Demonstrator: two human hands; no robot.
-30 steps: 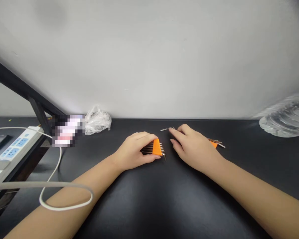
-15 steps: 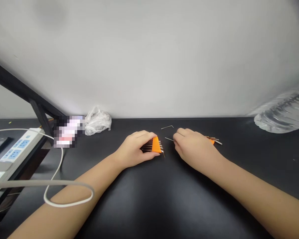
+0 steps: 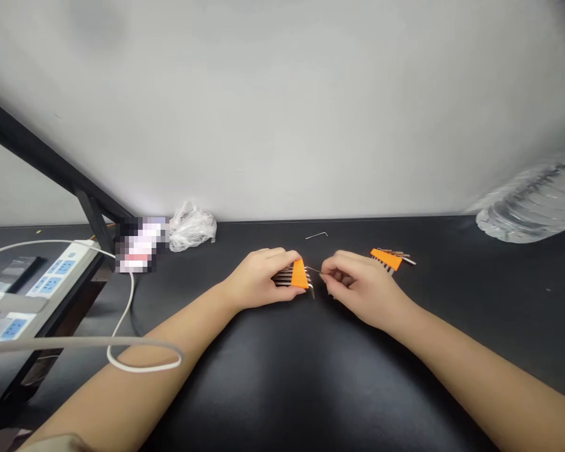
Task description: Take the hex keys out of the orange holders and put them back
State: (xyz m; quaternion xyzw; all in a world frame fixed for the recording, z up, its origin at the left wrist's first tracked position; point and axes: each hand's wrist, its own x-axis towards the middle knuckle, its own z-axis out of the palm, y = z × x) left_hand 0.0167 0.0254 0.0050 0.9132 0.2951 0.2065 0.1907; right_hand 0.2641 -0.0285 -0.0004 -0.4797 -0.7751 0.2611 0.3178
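from the head camera, the left hand (image 3: 258, 276) sits on the near part of the black bench (image 3: 358, 376), a bit left of the middle. its grip is closed around an orange holder (image 3: 299, 274) with a row of metal hex keys in it, and the fingers wrap over the top. the right hand (image 3: 358, 287) is just beside it, to the right. its grip is a tight pinch on a thin hex key (image 3: 313, 269), and the tip of that key points left, just by the orange holder.

a second orange holder (image 3: 386, 259) with more hex keys lies on the bench, just past the right hand and to the right. a small bent hex key (image 3: 316, 236) lies alone, farther away, near the wall (image 3: 282, 107).

far to the left are a see-through plastic bag (image 3: 192, 228) and a blurry thing (image 3: 141, 245). a white power strip (image 3: 61, 270) and a white cord (image 3: 132, 295) are at the left too. a clear plastic bottle (image 3: 532, 207) lies on its side at the far right.
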